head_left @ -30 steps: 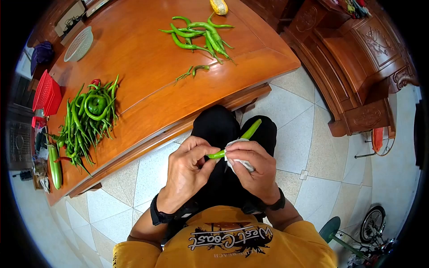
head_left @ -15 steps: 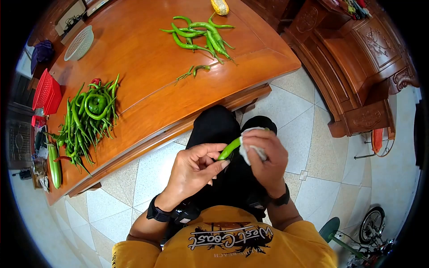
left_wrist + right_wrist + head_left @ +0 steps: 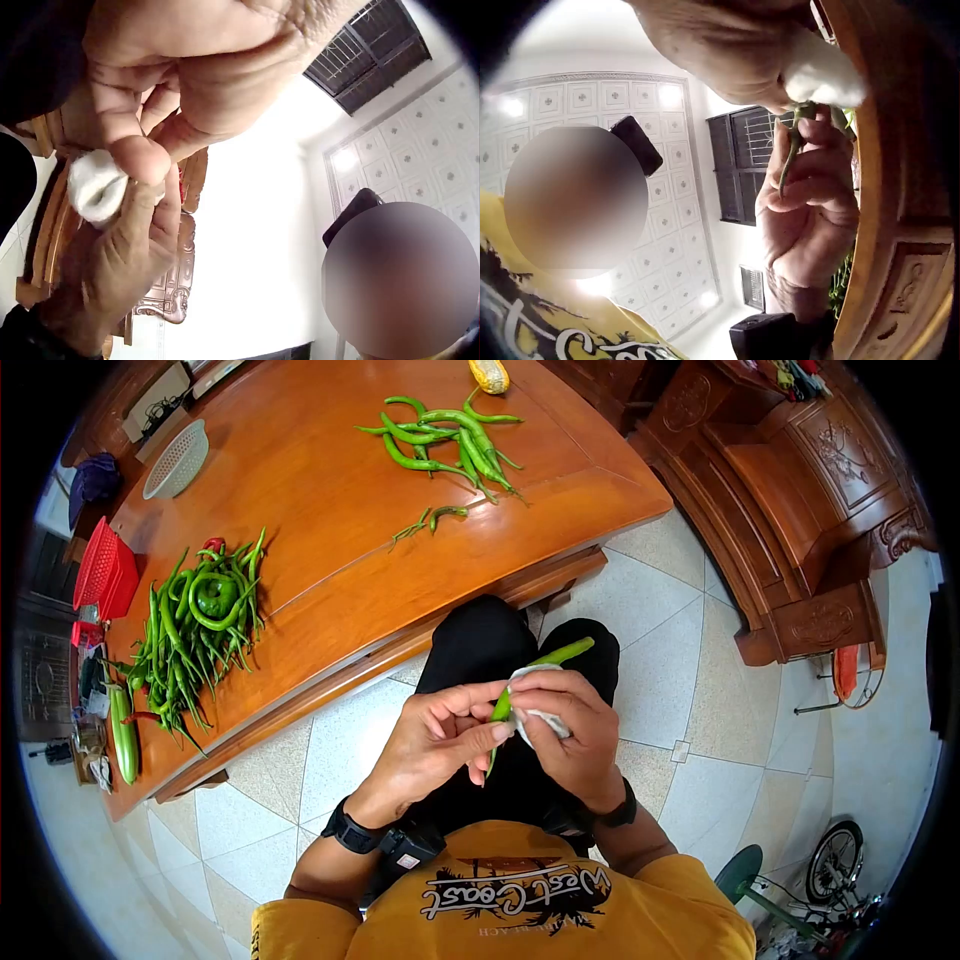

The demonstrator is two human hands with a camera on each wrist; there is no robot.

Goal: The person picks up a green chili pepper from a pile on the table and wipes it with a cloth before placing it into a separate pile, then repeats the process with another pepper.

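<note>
Hands at work beside a wooden worktop (image 3: 330,510); clock positions are read on the head view, with 12 at its top. Writing: the yellow shirt (image 3: 400,920) bears "West Coast", upside down in this view, over dark palm shapes; a smaller line beneath includes "BEACH" — the rest is too small to tell.

Containers: a pale openwork basket (image 3: 177,458) lies at 10 o'clock, and a red basket (image 3: 107,570) stands between 9 and 10, its contents hard to tell. Beyond the pale basket, an open box (image 3: 155,405) holds dark cable.

At centre, the left hand (image 3: 425,745) pinches the stem end of a green pepper (image 3: 568,651). The right hand (image 3: 580,735) grips its middle through a white cloth (image 3: 540,722) — the far tip points to about 2 o'clock, above the dark trousers (image 3: 475,645).

On the worktop, a heap of green peppers (image 3: 190,630) lies between 9 and 10 o'clock, with a long pale-green vegetable (image 3: 122,732) just below it. A smaller pepper group (image 3: 450,440) lies at 12, near a yellow vegetable (image 3: 489,375).
</note>
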